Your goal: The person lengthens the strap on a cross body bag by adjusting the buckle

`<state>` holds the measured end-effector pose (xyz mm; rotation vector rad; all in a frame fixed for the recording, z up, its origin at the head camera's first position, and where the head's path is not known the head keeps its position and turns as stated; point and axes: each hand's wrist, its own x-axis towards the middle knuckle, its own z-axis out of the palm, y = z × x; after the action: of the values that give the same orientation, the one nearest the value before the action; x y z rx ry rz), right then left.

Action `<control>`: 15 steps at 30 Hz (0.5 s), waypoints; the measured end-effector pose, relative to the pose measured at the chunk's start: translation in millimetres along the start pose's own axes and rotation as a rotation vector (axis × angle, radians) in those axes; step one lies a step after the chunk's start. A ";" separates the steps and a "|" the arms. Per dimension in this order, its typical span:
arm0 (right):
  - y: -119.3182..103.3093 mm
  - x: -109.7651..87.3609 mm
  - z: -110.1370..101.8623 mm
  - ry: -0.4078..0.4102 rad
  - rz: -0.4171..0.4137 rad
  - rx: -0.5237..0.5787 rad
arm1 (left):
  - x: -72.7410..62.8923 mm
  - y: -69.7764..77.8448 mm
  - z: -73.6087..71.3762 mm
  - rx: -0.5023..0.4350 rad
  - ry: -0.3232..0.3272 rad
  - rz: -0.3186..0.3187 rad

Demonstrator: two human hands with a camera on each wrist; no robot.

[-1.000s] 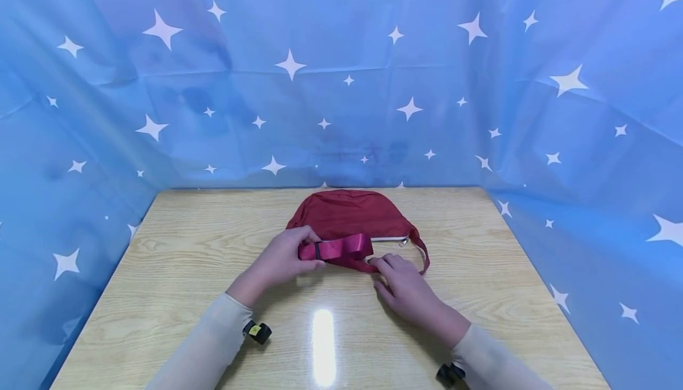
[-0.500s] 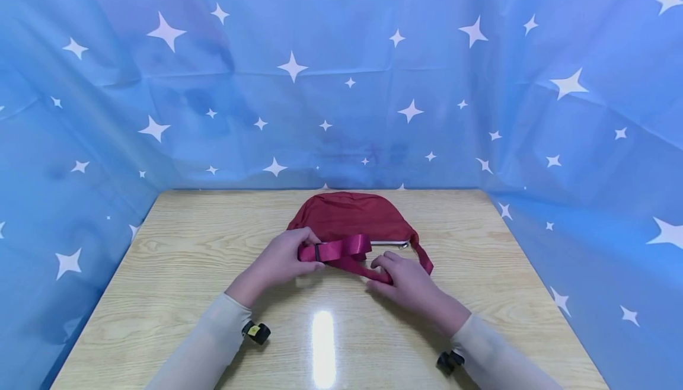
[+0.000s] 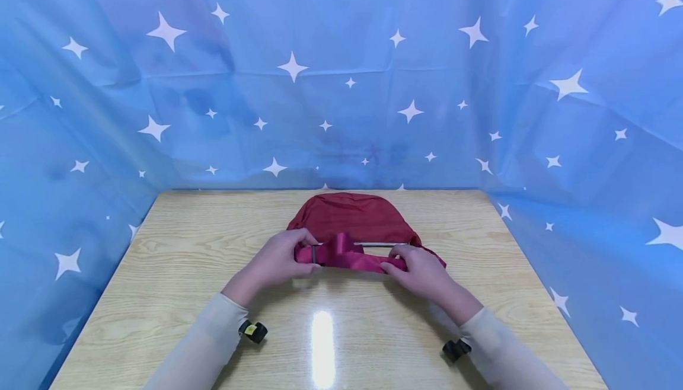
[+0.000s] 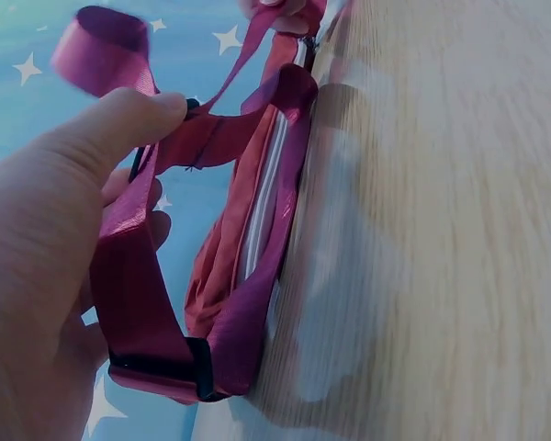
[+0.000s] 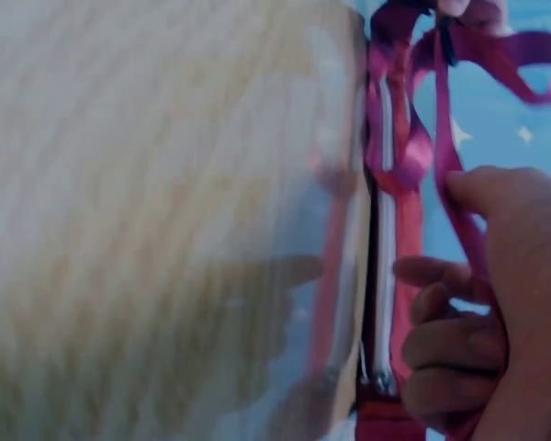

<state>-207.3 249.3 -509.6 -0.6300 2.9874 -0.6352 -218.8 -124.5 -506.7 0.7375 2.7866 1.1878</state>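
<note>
A dark red waist bag (image 3: 347, 215) lies at the far middle of the table, its zipper (image 5: 384, 285) along the near side. My left hand (image 3: 277, 258) pinches the shiny magenta strap (image 3: 365, 261) by a black slider (image 3: 313, 253). In the left wrist view the strap loops up past the thumb, and a second black slider (image 4: 202, 367) sits lower on it. My right hand (image 3: 427, 272) holds the strap between thumb and fingers, near the zipper's right end. Between both hands the strap stretches across the bag's front, with a loose loop standing up at the middle.
The bag rests on a light wooden table (image 3: 213, 218). Behind and at both sides hangs a blue curtain (image 3: 341, 111) with white stars. A bright light reflection (image 3: 323, 348) shows on the near tabletop.
My right hand has taken hold of the strap and drawn it right and slightly up, so it stretches straighter. The left hand has stayed nearly in place, still pinching the strap.
</note>
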 end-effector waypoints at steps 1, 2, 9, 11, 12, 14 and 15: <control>1.1 -0.1 -0.6 -0.001 0.013 -0.015 | -0.3 -0.5 -0.5 0.004 0.001 0.000; 2.1 -0.2 -1.0 -0.003 0.024 -0.031 | -0.4 -1.0 -0.9 0.009 0.002 0.000; -5.4 -1.8 5.6 0.067 -0.069 -0.189 | -0.3 -1.6 -2.3 0.008 -0.007 0.000; -13.9 -2.8 9.7 0.110 -0.118 -0.239 | -0.1 -1.2 -2.3 0.006 -0.012 -0.001; -18.9 -3.2 12.1 0.131 -0.143 -0.256 | 0.0 -1.0 -2.2 0.006 -0.014 -0.001; -30.1 -4.3 16.7 0.163 -0.190 -0.266 | 0.3 -0.4 -2.0 0.009 -0.015 0.001; -35.3 -4.9 19.6 0.169 -0.214 -0.262 | 0.6 -0.3 -1.9 0.012 -0.013 0.001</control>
<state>-187.2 214.3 -513.9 -0.9682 3.2193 -0.3175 -219.8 -125.7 -505.5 0.7456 2.7850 1.1637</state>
